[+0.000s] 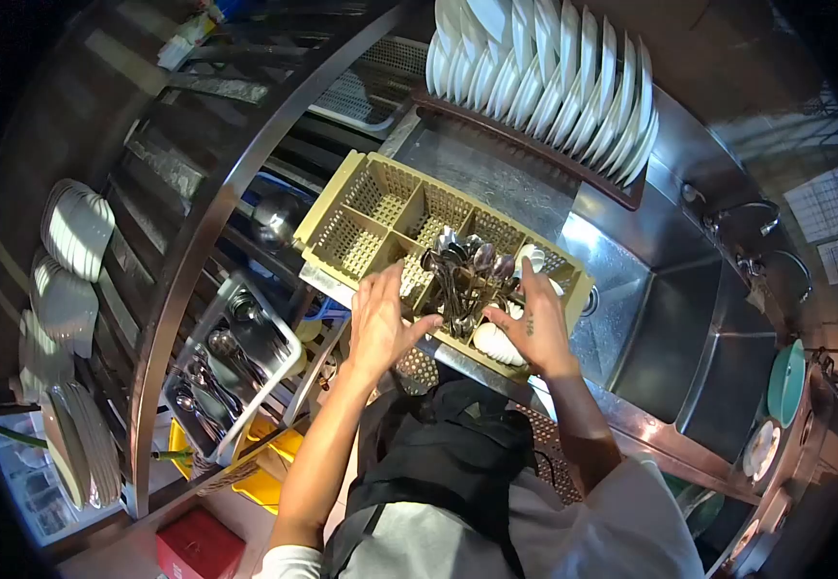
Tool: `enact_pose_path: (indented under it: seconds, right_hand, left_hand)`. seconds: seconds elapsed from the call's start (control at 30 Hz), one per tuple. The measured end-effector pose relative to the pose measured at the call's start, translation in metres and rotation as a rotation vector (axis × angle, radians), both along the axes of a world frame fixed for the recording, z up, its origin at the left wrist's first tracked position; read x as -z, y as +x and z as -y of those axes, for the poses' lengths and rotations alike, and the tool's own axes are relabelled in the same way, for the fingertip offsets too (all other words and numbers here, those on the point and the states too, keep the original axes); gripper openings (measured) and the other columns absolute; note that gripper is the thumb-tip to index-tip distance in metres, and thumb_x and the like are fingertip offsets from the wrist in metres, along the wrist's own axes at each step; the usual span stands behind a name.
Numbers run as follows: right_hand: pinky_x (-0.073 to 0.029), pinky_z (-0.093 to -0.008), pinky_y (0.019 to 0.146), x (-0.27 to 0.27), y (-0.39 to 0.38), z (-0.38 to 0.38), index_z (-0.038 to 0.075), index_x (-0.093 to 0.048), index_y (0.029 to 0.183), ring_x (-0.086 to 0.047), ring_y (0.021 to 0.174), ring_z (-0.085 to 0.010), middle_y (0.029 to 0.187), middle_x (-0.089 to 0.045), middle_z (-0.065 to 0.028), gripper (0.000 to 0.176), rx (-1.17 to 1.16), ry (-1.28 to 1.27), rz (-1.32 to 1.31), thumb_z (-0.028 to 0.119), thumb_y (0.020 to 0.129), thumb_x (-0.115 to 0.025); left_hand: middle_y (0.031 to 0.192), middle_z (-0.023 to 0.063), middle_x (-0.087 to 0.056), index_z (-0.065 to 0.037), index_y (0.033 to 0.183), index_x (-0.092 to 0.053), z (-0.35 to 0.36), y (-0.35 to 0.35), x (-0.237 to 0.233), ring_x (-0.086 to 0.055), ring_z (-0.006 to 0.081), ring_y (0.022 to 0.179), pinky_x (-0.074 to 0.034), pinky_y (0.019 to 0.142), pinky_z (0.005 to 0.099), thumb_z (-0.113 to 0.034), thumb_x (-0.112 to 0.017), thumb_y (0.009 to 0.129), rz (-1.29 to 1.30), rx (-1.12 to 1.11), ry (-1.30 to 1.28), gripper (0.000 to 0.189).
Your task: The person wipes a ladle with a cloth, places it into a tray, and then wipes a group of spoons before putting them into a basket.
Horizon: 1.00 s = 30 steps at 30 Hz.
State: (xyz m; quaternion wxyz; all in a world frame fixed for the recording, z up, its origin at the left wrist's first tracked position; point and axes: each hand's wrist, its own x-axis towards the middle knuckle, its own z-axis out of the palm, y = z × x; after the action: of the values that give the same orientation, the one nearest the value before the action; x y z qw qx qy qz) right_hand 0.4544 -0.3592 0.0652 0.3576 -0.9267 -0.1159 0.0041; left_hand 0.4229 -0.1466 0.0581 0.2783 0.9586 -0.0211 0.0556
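A yellow divided basket [342, 179] lies across the metal counter's edge. Metal spoons and other cutlery [459, 280] are bunched in its middle compartments, and white spoons [498, 343] fill those at the right end. My left hand [380, 323] is over the near side of the basket, left of the cutlery, fingers apart and holding nothing. Over the right part is my right hand [536, 323], its fingers spread beside the metal cutlery and above the white spoons. Both palms face inward with the cutlery between them.
White plates [544, 87] stand in a brown rack at the back. Sinks [670, 328] with taps are at the right. A grey cutlery bin [231, 362] sits lower left, near a slatted shelf [235, 183]. Stacked dishes [76, 232] are at far left, a red box [199, 545] below.
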Motion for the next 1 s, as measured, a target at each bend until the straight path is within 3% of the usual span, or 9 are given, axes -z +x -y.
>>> enact_pose_path:
  seconds: [0.17, 0.3, 0.47, 0.53, 0.7, 0.77, 0.9, 0.93, 1.0]
  right_hand:
    - [-0.041, -0.0396, 0.071, 0.013, 0.014, -0.013, -0.003, -0.044, 0.113, -0.052, 0.083, -0.0363, 0.088, -0.051, -0.0204, 0.056, -0.040, 0.117, 0.036, 0.021, 0.069, -0.068]
    - [-0.043, -0.0372, 0.071, 0.020, 0.024, -0.036, 0.000, -0.051, 0.103, -0.054, 0.082, -0.0338, 0.089, -0.052, -0.0194, 0.040, 0.065, 0.273, 0.026, 0.016, 0.070, -0.067]
    - [-0.043, -0.0351, 0.072, 0.036, 0.030, -0.049, 0.002, -0.049, 0.104, -0.055, 0.082, -0.0277, 0.092, -0.054, -0.0151, 0.043, 0.136, 0.224, 0.290, 0.020, 0.070, -0.069]
    - [-0.043, -0.0325, 0.073, 0.024, 0.028, -0.054, 0.003, -0.045, 0.103, -0.054, 0.082, -0.0215, 0.089, -0.054, -0.0112, 0.045, 0.197, 0.406, -0.146, 0.020, 0.070, -0.070]
    - [-0.042, -0.0277, 0.073, 0.028, 0.032, -0.068, 0.004, -0.041, 0.098, -0.050, 0.081, -0.0137, 0.085, -0.053, -0.0070, 0.044, 0.013, 0.631, -0.213, 0.015, 0.068, -0.071]
    - [-0.042, -0.0280, 0.074, 0.032, 0.028, -0.080, 0.003, -0.040, 0.104, -0.051, 0.081, -0.0137, 0.086, -0.053, -0.0072, 0.048, 0.048, 0.851, -0.190, 0.012, 0.068, -0.071]
    - [-0.042, -0.0272, 0.076, 0.026, 0.026, -0.081, 0.000, -0.041, 0.113, -0.051, 0.082, -0.0143, 0.088, -0.053, -0.0072, 0.054, 0.004, 0.675, -0.158, 0.009, 0.068, -0.070]
    - [-0.042, -0.0292, 0.077, 0.026, 0.027, -0.082, -0.001, -0.043, 0.108, -0.052, 0.082, -0.0168, 0.090, -0.052, -0.0094, 0.050, -0.056, 0.747, -0.248, 0.013, 0.067, -0.069]
    - [-0.041, -0.0307, 0.079, 0.030, 0.027, -0.081, -0.001, -0.044, 0.106, -0.051, 0.084, -0.0183, 0.092, -0.051, -0.0109, 0.049, -0.078, 0.635, -0.147, 0.016, 0.067, -0.068]
  left_hand:
    - [0.114, 0.0183, -0.049, 0.004, 0.118, -0.039, 0.007, 0.033, 0.018, -0.044, 0.0335, 0.103, -0.033, 0.086, 0.0417, -0.027, -0.079, 0.053, -0.096, 0.113, -0.083, 0.082]
    - [0.100, 0.0174, -0.052, 0.002, 0.112, -0.042, 0.018, 0.039, 0.025, -0.046, 0.0332, 0.096, -0.034, 0.085, 0.0402, -0.029, -0.081, 0.049, -0.041, 0.100, -0.160, 0.080]
    - [0.102, 0.0166, -0.050, 0.000, 0.110, -0.040, 0.017, 0.048, 0.028, -0.045, 0.0357, 0.099, -0.037, 0.083, 0.0423, -0.026, -0.082, 0.047, -0.093, 0.112, -0.177, 0.081]
    - [0.102, 0.0171, -0.050, -0.001, 0.109, -0.039, 0.020, 0.050, 0.031, -0.047, 0.0353, 0.098, -0.038, 0.083, 0.0411, -0.026, -0.082, 0.045, -0.016, 0.149, -0.238, 0.081]
    - [0.095, 0.0188, -0.053, -0.002, 0.109, -0.038, 0.023, 0.048, 0.034, -0.053, 0.0356, 0.089, -0.042, 0.077, 0.0417, -0.020, -0.079, 0.048, 0.027, 0.082, -0.352, 0.076]
    - [0.090, 0.0195, -0.056, -0.002, 0.108, -0.038, 0.024, 0.047, 0.034, -0.055, 0.0375, 0.085, -0.044, 0.074, 0.0410, -0.010, -0.068, 0.061, -0.060, -0.014, -0.441, 0.056]
    - [0.085, 0.0204, -0.058, -0.003, 0.106, -0.039, 0.025, 0.041, 0.034, -0.056, 0.0396, 0.081, -0.044, 0.068, 0.0411, -0.005, -0.063, 0.064, 0.064, -0.049, -0.389, 0.049]
    - [0.083, 0.0190, -0.058, -0.004, 0.106, -0.041, 0.024, 0.043, 0.036, -0.055, 0.0395, 0.081, -0.043, 0.069, 0.0419, -0.004, -0.063, 0.063, 0.017, -0.037, -0.515, 0.048]
    - [0.082, 0.0177, -0.059, -0.004, 0.105, -0.041, 0.024, 0.040, 0.037, -0.056, 0.0373, 0.079, -0.042, 0.069, 0.0420, -0.005, -0.063, 0.063, 0.122, -0.022, -0.420, 0.048]
